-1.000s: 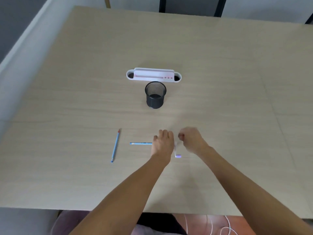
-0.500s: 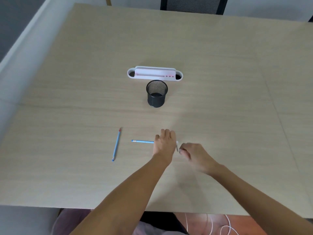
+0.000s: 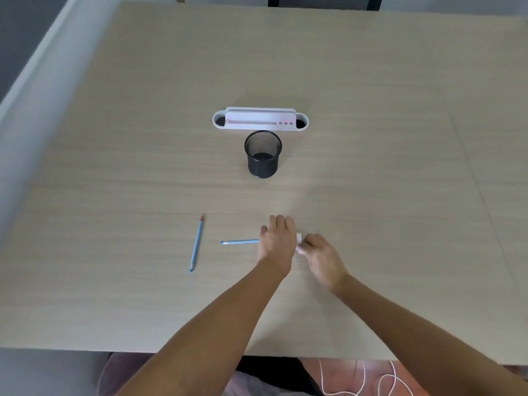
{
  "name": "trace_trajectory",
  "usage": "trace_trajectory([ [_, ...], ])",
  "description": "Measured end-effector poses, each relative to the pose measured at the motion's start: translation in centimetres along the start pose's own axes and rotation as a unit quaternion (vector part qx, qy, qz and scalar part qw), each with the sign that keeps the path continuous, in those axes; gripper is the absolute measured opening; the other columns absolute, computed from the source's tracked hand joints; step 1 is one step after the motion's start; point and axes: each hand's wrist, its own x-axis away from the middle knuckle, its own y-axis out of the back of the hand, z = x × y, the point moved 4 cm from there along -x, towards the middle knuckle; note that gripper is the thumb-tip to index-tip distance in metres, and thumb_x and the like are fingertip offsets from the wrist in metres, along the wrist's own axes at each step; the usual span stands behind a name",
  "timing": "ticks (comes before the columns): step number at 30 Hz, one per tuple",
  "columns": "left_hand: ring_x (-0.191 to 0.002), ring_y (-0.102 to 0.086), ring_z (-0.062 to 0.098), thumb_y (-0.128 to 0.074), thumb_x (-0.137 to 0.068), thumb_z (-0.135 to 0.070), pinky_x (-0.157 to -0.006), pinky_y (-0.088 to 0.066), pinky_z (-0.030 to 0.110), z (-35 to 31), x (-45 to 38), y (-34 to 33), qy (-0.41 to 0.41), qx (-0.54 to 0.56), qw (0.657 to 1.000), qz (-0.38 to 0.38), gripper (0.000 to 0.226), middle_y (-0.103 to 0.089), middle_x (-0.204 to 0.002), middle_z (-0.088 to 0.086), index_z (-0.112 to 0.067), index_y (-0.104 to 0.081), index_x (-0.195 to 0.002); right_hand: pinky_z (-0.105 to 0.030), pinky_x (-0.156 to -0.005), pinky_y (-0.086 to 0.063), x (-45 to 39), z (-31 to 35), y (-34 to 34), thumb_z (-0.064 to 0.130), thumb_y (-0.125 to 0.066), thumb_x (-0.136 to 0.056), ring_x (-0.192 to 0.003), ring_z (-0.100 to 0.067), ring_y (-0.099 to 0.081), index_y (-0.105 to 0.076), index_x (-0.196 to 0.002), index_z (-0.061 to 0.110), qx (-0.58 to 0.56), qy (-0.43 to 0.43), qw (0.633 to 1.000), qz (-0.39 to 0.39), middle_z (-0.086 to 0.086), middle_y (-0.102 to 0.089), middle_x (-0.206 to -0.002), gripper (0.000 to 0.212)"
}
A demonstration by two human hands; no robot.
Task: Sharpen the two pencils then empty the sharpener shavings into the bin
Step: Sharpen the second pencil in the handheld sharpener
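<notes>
My left hand (image 3: 277, 240) grips a blue pencil (image 3: 239, 242) that sticks out level to the left, its far end pointing left. My right hand (image 3: 320, 254) holds a small white and purple sharpener (image 3: 299, 242) right beside the left hand; most of the sharpener is hidden between the two hands. A second blue pencil (image 3: 196, 243) lies on the table to the left, its red tip pointing away from me. The black mesh bin (image 3: 263, 154) stands upright farther back, in the middle of the table.
A white desk organiser (image 3: 260, 120) sits just behind the bin. The wooden table (image 3: 371, 167) stretches wide on all sides. White cables (image 3: 357, 381) hang below the near table edge at the right. A chair stands beyond the far edge.
My right hand has swung from above the sharpener down and in against the left hand, now closed on the sharpener at the pencil's end. The left hand and pencil barely moved.
</notes>
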Motion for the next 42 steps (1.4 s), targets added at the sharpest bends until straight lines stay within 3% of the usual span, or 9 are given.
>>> trace_trajectory([
  [6,-0.104,-0.045,0.024,-0.072,-0.067,-0.005,-0.071,-0.038,0.028,-0.1,0.0,0.3,-0.026,0.012,1.0,0.007,0.056,-0.048,-0.112,0.01,-0.005,-0.039,-0.112,-0.018,-0.067,-0.037,2.1,1.8,5.2,0.019,-0.05,-0.09,-0.069,-0.017,-0.05,-0.064,-0.079,0.01,-0.084,0.005,0.994,-0.071,-0.003,-0.055,-0.075,0.019],
  [11,-0.098,-0.049,0.022,-0.073,-0.065,-0.008,-0.066,-0.037,0.027,0.1,-0.1,0.3,-0.018,0.01,1.0,-0.004,0.051,-0.052,-0.105,0.007,-0.008,-0.042,-0.105,-0.023,-0.064,-0.038,-3.8,0.3,6.6,-0.005,-0.067,-0.073,-0.064,-0.016,-0.046,-0.065,-0.072,0.014,0.038,0.069,0.989,-0.124,-0.001,-0.055,-0.068,0.019],
  [17,-0.095,-0.051,0.019,-0.075,-0.063,-0.012,-0.064,-0.036,0.025,0.0,0.1,0.4,-0.011,0.017,1.0,-0.002,0.05,-0.054,-0.101,0.003,-0.011,-0.046,-0.103,-0.026,-0.059,-0.031,-2.5,0.3,1.6,-0.014,-0.069,-0.046,-0.053,-0.017,-0.044,-0.06,-0.054,0.017,0.124,0.036,0.989,-0.066,0.002,-0.051,-0.055,0.033],
  [23,-0.098,-0.049,0.022,-0.074,-0.066,-0.009,-0.067,-0.038,0.026,-0.2,-0.1,0.0,-0.027,0.009,0.999,-0.018,0.051,-0.052,-0.104,0.007,-0.007,-0.043,-0.106,-0.028,-0.065,-0.038,3.3,1.3,3.0,0.005,-0.058,-0.084,-0.072,-0.016,-0.04,-0.065,-0.08,0.015,-0.005,0.016,0.993,-0.115,0.001,-0.056,-0.073,0.013],
  [27,-0.093,-0.052,0.021,-0.078,-0.061,-0.015,-0.064,-0.04,0.026,-0.2,-0.2,0.2,-0.024,0.034,0.999,-0.024,0.051,-0.055,-0.098,0.005,-0.009,-0.047,-0.101,-0.031,-0.064,-0.042,-1.2,0.9,6.6,0.019,-0.054,-0.089,-0.071,-0.019,-0.048,-0.067,-0.078,0.019,0.042,0.061,0.985,-0.158,0.003,-0.058,-0.073,0.017],
  [31,-0.072,-0.054,0.018,-0.085,-0.041,-0.018,-0.051,-0.037,0.025,-0.2,-0.4,0.4,-0.03,0.01,0.999,-0.016,0.053,-0.057,-0.076,0.001,-0.013,-0.053,-0.082,-0.035,-0.053,-0.042,-5.0,-1.4,4.3,0.01,-0.059,-0.077,-0.06,-0.022,-0.045,-0.065,-0.066,0.019,0.09,0.013,0.987,-0.13,0.001,-0.054,-0.065,0.015],
  [35,-0.091,-0.053,0.02,-0.077,-0.063,-0.015,-0.064,-0.041,0.025,-0.1,-0.2,0.4,-0.015,0.013,0.999,-0.026,0.045,-0.057,-0.096,0.003,-0.012,-0.05,-0.098,-0.029,-0.056,-0.032,-2.5,-0.4,0.8,-0.013,-0.065,-0.052,-0.052,-0.019,-0.042,-0.058,-0.054,0.019,0.128,0.01,0.989,-0.079,0.001,-0.048,-0.054,0.033],
  [39,-0.103,-0.046,0.025,-0.067,-0.07,-0.001,-0.073,-0.04,0.028,-0.4,-0.4,0.1,-0.025,0.016,1.0,-0.005,0.047,-0.05,-0.11,0.011,-0.006,-0.04,-0.109,-0.031,-0.059,-0.043,2.5,0.6,0.8,0.001,-0.066,-0.075,-0.067,-0.017,-0.041,-0.066,-0.073,0.018,0.022,-0.019,0.995,-0.1,0.003,-0.055,-0.066,0.018],
  [42,-0.104,-0.044,0.026,-0.066,-0.071,0.0,-0.075,-0.04,0.03,-0.3,-0.4,0.4,-0.027,0.022,0.999,-0.008,0.047,-0.049,-0.111,0.012,-0.005,-0.039,-0.109,-0.027,-0.067,-0.035,3.2,1.4,3.9,0.01,-0.057,-0.084,-0.076,-0.015,-0.04,-0.067,-0.082,0.017,-0.002,0.012,0.991,-0.136,0.003,-0.058,-0.074,0.012],
])
